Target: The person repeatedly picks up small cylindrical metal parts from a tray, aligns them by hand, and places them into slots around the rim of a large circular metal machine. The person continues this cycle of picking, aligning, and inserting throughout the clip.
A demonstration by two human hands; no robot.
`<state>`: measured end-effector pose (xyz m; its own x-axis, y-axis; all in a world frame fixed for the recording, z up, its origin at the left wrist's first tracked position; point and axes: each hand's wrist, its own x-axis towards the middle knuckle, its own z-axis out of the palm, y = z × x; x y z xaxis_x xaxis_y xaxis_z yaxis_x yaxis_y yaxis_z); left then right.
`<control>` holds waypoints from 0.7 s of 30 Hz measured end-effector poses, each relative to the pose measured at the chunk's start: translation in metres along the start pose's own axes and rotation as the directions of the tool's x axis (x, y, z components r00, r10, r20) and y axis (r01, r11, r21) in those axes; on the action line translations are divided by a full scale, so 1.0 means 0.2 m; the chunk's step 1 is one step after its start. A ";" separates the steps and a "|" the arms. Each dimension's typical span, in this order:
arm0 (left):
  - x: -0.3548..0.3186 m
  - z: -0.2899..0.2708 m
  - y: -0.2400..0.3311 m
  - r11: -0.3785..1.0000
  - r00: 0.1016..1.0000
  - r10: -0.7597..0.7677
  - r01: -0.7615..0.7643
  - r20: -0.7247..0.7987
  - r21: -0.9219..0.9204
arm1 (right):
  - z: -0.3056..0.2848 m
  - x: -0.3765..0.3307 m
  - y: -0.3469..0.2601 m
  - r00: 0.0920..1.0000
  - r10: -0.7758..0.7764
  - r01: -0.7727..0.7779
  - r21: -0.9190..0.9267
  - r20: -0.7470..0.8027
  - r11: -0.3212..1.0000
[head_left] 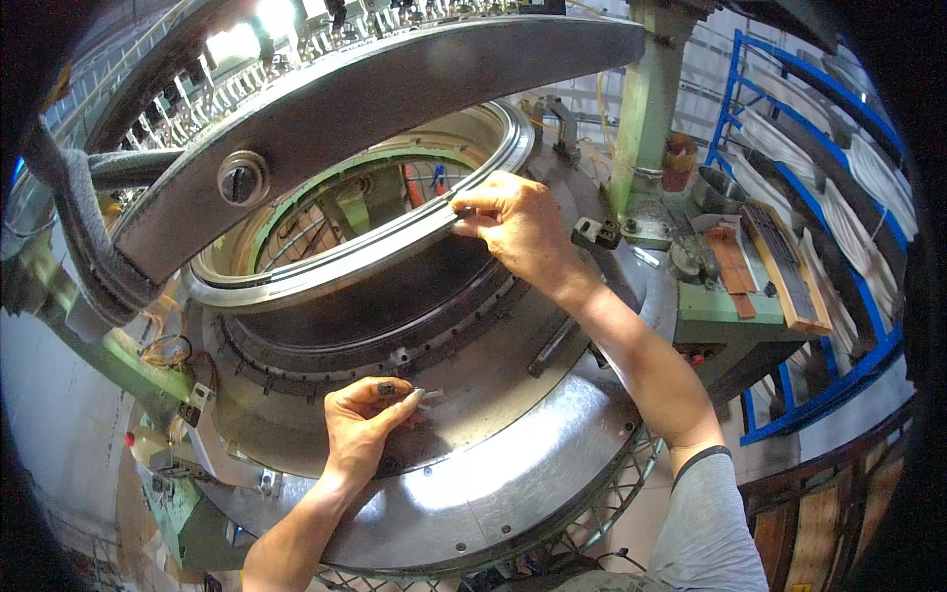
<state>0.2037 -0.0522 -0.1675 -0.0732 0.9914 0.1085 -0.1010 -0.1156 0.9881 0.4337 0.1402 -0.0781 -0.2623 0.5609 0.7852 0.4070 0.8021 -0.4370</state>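
My right hand [523, 232] reaches up to the near right edge of a raised metal ring [326, 286]. Its thumb and fingers are pinched together at the rim; whatever is between them is too small to name. Lower down, my left hand [357, 422] hovers over the broad round metal bed [464, 409]. Its thumb and fingers close on a small pale piece [430, 395], partly hidden by the fingertips. A small dark patch or block shows by the index finger.
A thick curved metal beam [414, 84] crosses above the ring, below rows of shiny metal parts [227, 94]. On the right, a green ledge [710, 301] carries a long wood-edged block [786, 266] and a dark cup [718, 187]. Behind stands a blue rack [829, 158] with white cloth.
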 end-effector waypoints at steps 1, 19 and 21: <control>0.00 0.00 0.00 1.000 1.000 0.003 -0.003 0.002 -0.009 | 0.00 0.00 -0.01 0.997 -0.076 0.076 -0.015 -0.013 0.997; 0.00 0.00 0.00 0.996 0.993 0.090 -0.091 -0.079 -0.019 | 0.10 -0.47 -0.34 0.767 -0.013 -0.263 0.333 0.642 0.905; 0.00 0.00 0.00 0.994 0.993 0.099 -0.102 -0.071 -0.034 | 0.10 -0.47 -0.35 0.768 -0.005 -0.281 0.344 0.640 0.896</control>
<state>0.2040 -0.0531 -0.1666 -0.1532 0.9681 0.1982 -0.1269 -0.2182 0.9676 0.4131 0.0358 -0.1308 -0.7634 0.5584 0.3247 0.1371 0.6313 -0.7633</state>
